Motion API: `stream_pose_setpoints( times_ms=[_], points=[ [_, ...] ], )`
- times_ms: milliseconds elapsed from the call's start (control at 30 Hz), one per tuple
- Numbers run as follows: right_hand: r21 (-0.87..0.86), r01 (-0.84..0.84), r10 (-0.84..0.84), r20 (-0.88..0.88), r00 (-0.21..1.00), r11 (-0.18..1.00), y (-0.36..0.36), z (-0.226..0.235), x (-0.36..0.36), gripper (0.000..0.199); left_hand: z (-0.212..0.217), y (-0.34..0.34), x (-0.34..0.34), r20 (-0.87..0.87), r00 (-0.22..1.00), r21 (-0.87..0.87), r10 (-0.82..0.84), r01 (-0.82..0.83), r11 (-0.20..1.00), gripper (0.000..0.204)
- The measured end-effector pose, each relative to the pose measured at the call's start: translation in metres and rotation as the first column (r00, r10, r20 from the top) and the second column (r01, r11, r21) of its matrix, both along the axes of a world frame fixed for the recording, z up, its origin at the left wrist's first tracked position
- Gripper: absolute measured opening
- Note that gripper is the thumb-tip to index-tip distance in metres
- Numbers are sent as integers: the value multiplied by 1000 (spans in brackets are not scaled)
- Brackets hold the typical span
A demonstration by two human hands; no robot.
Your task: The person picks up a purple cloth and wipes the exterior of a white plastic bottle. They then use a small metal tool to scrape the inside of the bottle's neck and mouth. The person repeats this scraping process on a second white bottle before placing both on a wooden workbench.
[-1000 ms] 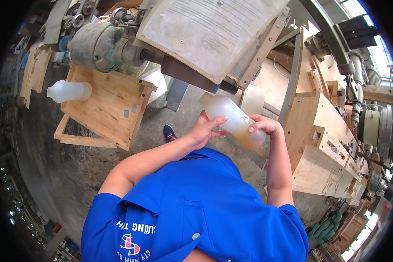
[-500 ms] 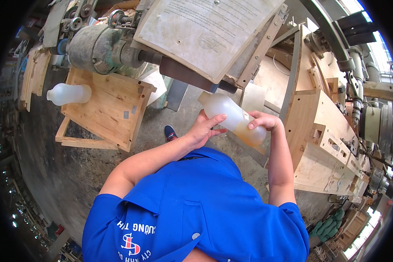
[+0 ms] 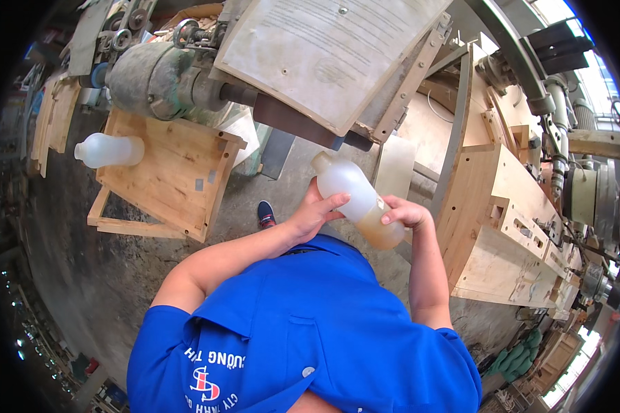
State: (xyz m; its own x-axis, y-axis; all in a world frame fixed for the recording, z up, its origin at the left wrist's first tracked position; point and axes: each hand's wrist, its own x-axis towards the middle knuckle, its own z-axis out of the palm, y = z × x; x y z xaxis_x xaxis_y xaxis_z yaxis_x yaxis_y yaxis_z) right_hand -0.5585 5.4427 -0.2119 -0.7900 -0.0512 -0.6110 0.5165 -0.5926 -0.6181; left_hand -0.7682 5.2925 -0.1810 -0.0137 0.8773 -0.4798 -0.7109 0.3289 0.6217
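Note:
A translucent plastic bottle (image 3: 357, 198) with a little yellowish liquid at its lower end is tilted in front of my chest, neck pointing up and left. My left hand (image 3: 315, 213) grips the bottle's middle from the left. My right hand (image 3: 405, 212) holds its lower end from the right. Both forearms come up out of blue short sleeves.
A second cloudy bottle (image 3: 109, 149) lies on a low wooden crate (image 3: 173, 180) at left. A green motor (image 3: 155, 77) and a slanted grey board (image 3: 331, 48) stand ahead. A wooden machine frame (image 3: 506, 234) is at right. My shoe (image 3: 266, 214) is on concrete.
The bottle has shifted slightly lower and closer to my chest, with both hands staying on it. The rest of the scene is unchanged.

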Motion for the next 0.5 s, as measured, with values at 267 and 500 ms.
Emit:
stream_pose_setpoints(
  times_ms=[267,500],
  points=[
    [536,162,-151,-66,986,828,-58,18,-39,90,-3,-17,-23,-128,985,-35,117,-122,992,66],
    [304,27,-34,20,999,952,-9,10,-27,82,-7,-5,-26,1,999,-63,-37,37,997,61]
  ],
)
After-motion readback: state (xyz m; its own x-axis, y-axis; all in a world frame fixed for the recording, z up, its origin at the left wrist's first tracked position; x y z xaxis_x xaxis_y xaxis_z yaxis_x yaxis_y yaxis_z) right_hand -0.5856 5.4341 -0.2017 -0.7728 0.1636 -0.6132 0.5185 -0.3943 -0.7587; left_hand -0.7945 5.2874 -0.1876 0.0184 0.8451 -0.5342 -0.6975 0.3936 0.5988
